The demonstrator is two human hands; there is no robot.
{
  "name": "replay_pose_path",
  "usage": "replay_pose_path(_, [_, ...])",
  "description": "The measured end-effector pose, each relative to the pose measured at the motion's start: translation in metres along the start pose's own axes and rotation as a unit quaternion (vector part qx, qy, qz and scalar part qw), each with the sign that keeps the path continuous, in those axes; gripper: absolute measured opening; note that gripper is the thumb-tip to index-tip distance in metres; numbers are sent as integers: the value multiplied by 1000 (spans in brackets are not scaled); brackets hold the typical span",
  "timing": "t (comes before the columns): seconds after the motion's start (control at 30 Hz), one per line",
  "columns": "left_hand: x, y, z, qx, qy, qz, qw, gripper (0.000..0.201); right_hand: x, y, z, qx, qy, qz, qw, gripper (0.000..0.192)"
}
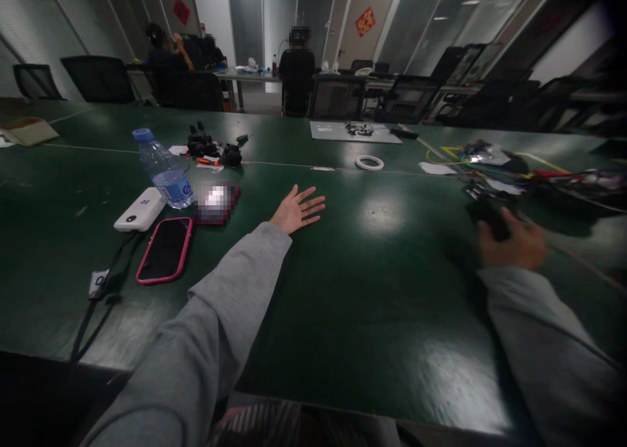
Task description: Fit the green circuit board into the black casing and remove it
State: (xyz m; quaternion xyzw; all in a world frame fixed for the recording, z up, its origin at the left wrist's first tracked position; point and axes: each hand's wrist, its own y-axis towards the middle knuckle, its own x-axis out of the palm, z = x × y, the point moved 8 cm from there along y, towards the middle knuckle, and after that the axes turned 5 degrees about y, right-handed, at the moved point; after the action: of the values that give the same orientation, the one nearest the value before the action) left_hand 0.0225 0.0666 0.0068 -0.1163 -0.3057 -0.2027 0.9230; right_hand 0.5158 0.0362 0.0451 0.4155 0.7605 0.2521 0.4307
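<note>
My left hand (295, 212) lies on the dark green table (343, 290) with its palm turned up and fingers spread, holding nothing. To its left are a pink-cased phone (165, 251), a pixelated item with a red edge (216, 204), a white power bank (142, 210) and a plastic water bottle (164, 172). At the right, my right hand (516, 246) is closed around a dark object (492, 218). Motion blurs that object, so its kind is unclear.
Tangled wires and electronic parts (499, 159) lie beyond my right hand. A white tape roll (369, 163), a grey board (323, 131) and black parts (200, 143) sit farther back. A labelled cable (99, 282) runs off the front edge. People sit beyond, among chairs.
</note>
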Motion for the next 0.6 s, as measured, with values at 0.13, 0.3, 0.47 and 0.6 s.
replay_pose_path(0.13, [-1, 1, -2, 5, 23, 18, 1000, 52, 62, -72, -153, -33, 196, -159, 967, 52])
replay_pose_path(0.3, [-8, -1, 1, 43, 37, 57, 997, 41, 124, -169, -290, 220, 561, -390, 697, 45])
replay_pose_path(0.47, [-5, 1, -1, 62, 24, 53, 996, 46, 149, -189, -297, 483, 648, -382, 449, 25])
replay_pose_path(0.6, [-3, 4, -8, 50, 82, 67, 993, 42, 149, -188, -292, 499, 656, -388, 413, 20])
